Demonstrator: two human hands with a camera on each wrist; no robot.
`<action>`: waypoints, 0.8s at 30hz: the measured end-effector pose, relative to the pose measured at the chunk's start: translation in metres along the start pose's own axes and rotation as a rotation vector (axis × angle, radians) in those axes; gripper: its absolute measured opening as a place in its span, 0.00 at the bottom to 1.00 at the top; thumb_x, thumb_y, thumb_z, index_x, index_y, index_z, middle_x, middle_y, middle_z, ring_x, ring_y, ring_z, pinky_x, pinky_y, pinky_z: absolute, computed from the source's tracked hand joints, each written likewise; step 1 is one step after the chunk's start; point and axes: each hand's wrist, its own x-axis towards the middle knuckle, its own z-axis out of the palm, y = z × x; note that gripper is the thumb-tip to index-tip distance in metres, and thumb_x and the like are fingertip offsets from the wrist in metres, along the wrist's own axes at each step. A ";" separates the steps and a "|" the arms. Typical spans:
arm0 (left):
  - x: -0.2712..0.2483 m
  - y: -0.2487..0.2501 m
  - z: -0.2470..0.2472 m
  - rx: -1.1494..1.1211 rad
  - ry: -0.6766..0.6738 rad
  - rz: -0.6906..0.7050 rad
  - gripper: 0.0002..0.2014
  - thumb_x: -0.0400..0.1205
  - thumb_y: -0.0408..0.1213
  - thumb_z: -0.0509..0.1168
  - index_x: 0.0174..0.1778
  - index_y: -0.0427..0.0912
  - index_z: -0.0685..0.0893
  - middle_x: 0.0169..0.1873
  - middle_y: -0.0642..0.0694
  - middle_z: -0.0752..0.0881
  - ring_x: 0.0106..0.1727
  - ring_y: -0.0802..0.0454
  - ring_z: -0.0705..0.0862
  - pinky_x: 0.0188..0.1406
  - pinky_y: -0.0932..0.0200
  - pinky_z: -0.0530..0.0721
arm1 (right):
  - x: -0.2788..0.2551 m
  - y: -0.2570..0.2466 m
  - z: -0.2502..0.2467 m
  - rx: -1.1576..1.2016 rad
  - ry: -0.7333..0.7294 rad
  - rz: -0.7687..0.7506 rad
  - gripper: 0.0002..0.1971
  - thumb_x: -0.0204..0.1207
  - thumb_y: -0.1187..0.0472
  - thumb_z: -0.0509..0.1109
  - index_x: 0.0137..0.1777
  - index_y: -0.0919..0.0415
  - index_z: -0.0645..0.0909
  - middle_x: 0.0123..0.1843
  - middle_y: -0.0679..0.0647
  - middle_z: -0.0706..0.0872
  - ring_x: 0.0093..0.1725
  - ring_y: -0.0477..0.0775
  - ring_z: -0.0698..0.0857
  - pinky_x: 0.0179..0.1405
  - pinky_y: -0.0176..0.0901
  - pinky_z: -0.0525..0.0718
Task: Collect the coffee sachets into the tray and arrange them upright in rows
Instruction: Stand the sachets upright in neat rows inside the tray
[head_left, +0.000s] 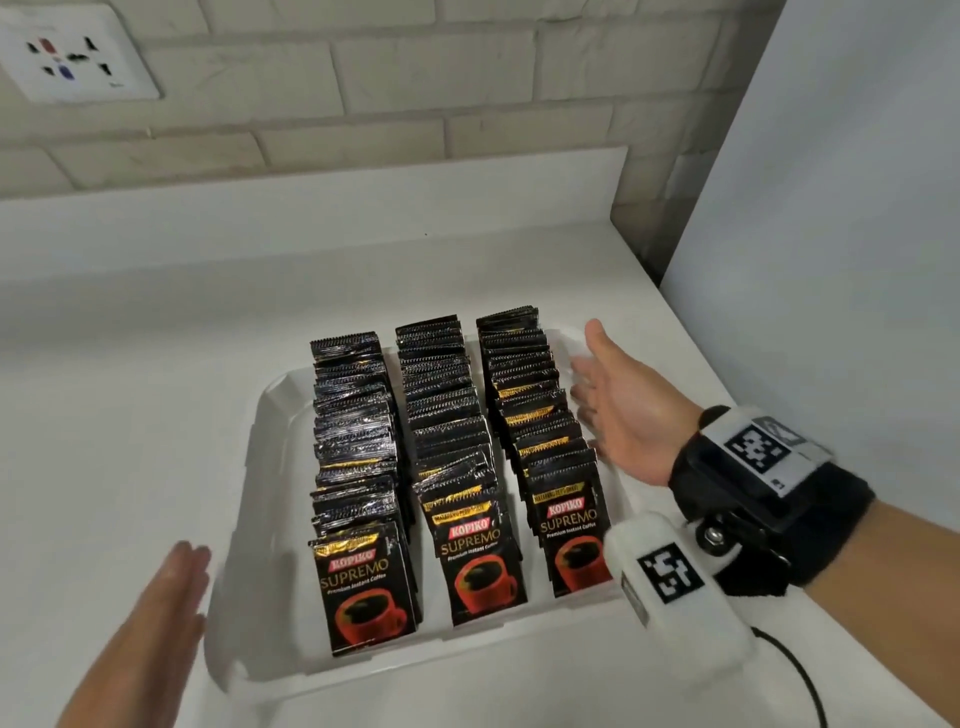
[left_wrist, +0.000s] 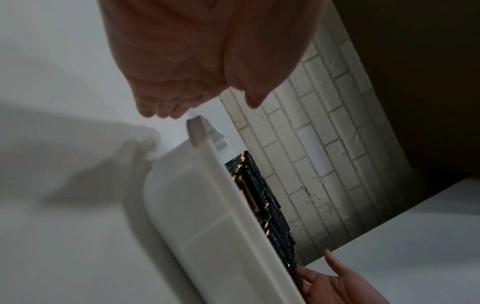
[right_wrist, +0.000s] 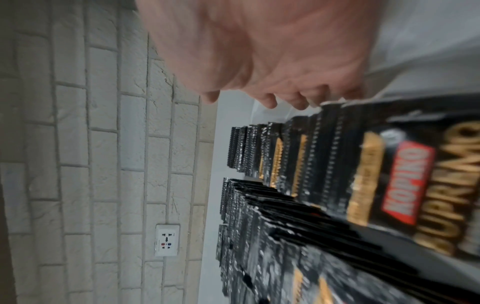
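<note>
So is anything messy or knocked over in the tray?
Nothing is spilled or knocked over. The coffee sachets stand in three rows inside the white tray, only a little uneven and leaning in places. Both hands, left and right, are open beside it.

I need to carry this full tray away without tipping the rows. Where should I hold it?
Hold the white tray by its two long side rims, left hand and right hand coming in from opposite sides. The sachets stand upright in three rows, so a level, two-sided lift probably keeps them standing.

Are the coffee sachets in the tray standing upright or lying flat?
Upright. The coffee sachets stand on edge in three rows inside the tray, top seams up, front labels facing the camera.
</note>
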 end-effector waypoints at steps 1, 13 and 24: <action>-0.001 -0.004 0.000 0.023 -0.083 -0.046 0.38 0.73 0.64 0.62 0.74 0.41 0.71 0.77 0.47 0.68 0.69 0.50 0.74 0.71 0.52 0.65 | -0.005 0.005 -0.003 0.011 -0.001 0.011 0.41 0.74 0.28 0.45 0.82 0.50 0.48 0.83 0.55 0.53 0.81 0.55 0.55 0.79 0.60 0.54; -0.012 -0.013 0.007 -0.155 -0.297 -0.136 0.68 0.29 0.68 0.78 0.70 0.44 0.77 0.46 0.50 0.91 0.40 0.57 0.90 0.57 0.43 0.75 | -0.041 0.035 0.000 0.037 -0.042 0.060 0.36 0.78 0.33 0.42 0.82 0.52 0.49 0.79 0.52 0.65 0.74 0.53 0.69 0.68 0.49 0.65; -0.041 -0.003 0.012 -0.161 -0.421 -0.194 0.68 0.22 0.65 0.78 0.66 0.52 0.80 0.51 0.49 0.90 0.40 0.53 0.91 0.23 0.60 0.86 | -0.047 0.035 0.010 0.065 -0.016 0.052 0.37 0.77 0.33 0.43 0.82 0.52 0.48 0.80 0.51 0.63 0.78 0.54 0.64 0.73 0.52 0.62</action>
